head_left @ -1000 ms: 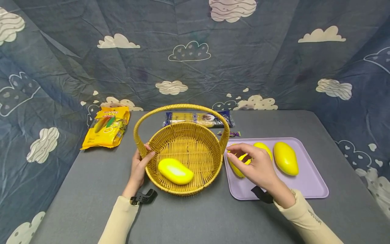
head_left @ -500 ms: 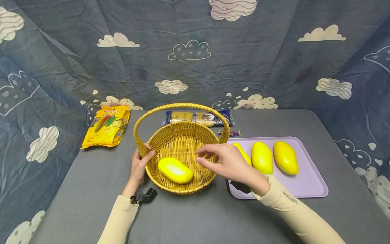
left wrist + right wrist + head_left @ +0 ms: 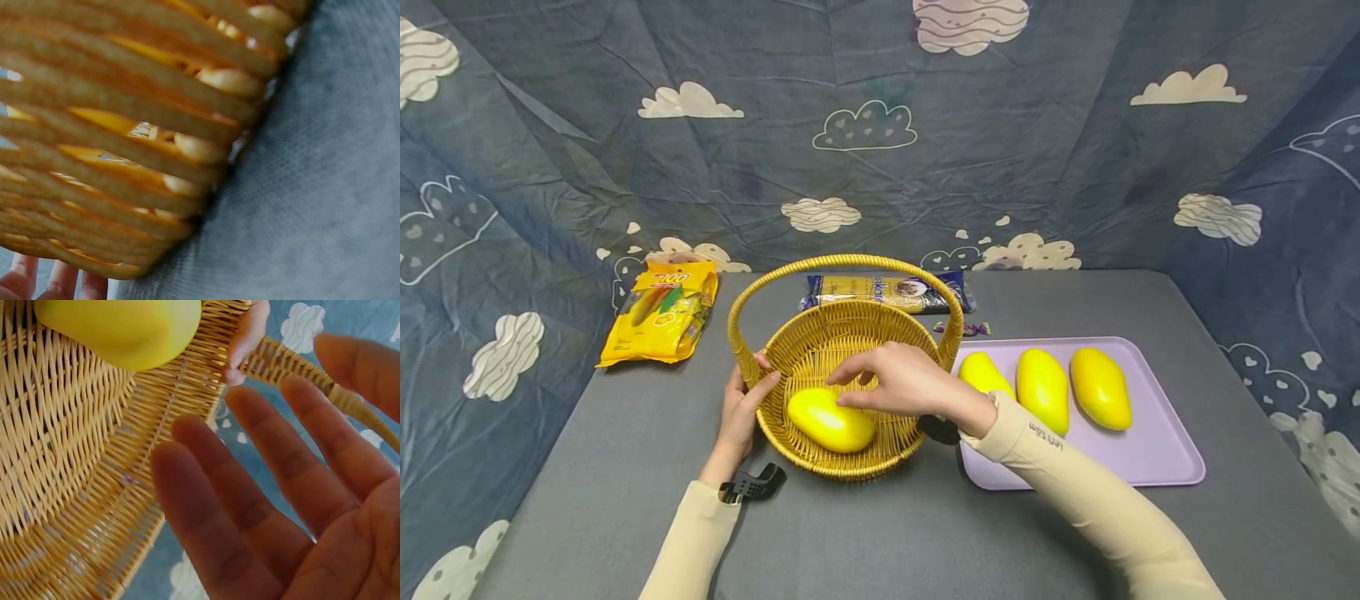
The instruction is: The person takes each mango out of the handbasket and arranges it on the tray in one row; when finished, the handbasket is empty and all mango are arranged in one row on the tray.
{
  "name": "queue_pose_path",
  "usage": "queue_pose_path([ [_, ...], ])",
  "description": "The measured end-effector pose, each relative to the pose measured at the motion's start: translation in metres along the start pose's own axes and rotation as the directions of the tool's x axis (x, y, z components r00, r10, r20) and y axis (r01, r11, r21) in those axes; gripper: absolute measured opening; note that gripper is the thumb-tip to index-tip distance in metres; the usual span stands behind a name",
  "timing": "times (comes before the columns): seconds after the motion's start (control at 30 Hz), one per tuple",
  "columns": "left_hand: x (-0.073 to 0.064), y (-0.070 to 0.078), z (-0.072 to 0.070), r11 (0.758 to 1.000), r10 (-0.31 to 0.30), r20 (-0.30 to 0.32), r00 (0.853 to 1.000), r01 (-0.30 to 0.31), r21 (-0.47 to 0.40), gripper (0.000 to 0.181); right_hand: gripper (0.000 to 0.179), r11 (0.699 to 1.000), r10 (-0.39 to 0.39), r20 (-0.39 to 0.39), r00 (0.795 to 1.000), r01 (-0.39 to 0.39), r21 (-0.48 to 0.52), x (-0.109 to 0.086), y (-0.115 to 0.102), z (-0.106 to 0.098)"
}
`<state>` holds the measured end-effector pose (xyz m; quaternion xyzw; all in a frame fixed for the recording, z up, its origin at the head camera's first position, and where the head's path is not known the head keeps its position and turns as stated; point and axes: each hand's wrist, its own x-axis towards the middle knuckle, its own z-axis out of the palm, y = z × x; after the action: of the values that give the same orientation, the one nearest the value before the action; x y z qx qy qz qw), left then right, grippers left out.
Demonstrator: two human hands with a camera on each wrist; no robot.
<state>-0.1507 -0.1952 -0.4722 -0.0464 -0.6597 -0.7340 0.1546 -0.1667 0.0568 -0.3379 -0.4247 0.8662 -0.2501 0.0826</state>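
A golden wicker basket (image 3: pixel 805 358) with a tall arched handle stands mid-table. My left hand (image 3: pixel 741 417) grips its left rim at the handle's base, thumb over the edge; in the left wrist view, fingertips (image 3: pixel 59 281) show beyond the woven wall. One yellow mango (image 3: pixel 829 423) lies inside the basket. Over it hovers my right hand (image 3: pixel 898 379), holding nothing. In the right wrist view its fingers (image 3: pixel 269 450) are loosely extended and apart from the mango (image 3: pixel 131 331); in the head view I cannot tell whether the fingertips touch it.
To the right, a lilac tray (image 3: pixel 1165 462) bears three more mangoes; my right sleeve (image 3: pixel 1037 450) partly covers it. Behind the basket lie a blue-and-yellow packet (image 3: pixel 887 292) and a small purple wrapped candy (image 3: pixel 973 329). A yellow candy bag (image 3: pixel 658 317) stands at the back left.
My right hand has moved left from over the tray, across the basket's right rim, to above the mango inside. My left hand and the basket have stayed put.
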Motion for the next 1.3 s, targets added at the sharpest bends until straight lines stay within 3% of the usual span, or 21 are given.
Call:
queue_pose_path([
  [0.27, -0.001, 0.002, 0.001, 1.000, -0.012, -0.001, 1.000, 0.012, -0.005, 0.024, 0.033, 0.998, 0.060, 0.200, 0.978, -0.057, -0.020, 0.022, 0.005, 0.009],
  [0.7, -0.002, 0.005, 0.001, 1.000, -0.028, 0.013, 1.000, 0.028, 0.013, 0.024, 0.059, 0.996, 0.070, 0.357, 0.932, -0.083, 0.020, 0.046, 0.009, 0.029],
  [1.3, -0.002, 0.005, 0.001, 0.999, -0.043, 0.013, 0.999, 0.043, 0.007, 0.025, 0.068, 0.985, 0.115, 0.404, 0.907, -0.158, 0.075, 0.051, 0.009, 0.045],
])
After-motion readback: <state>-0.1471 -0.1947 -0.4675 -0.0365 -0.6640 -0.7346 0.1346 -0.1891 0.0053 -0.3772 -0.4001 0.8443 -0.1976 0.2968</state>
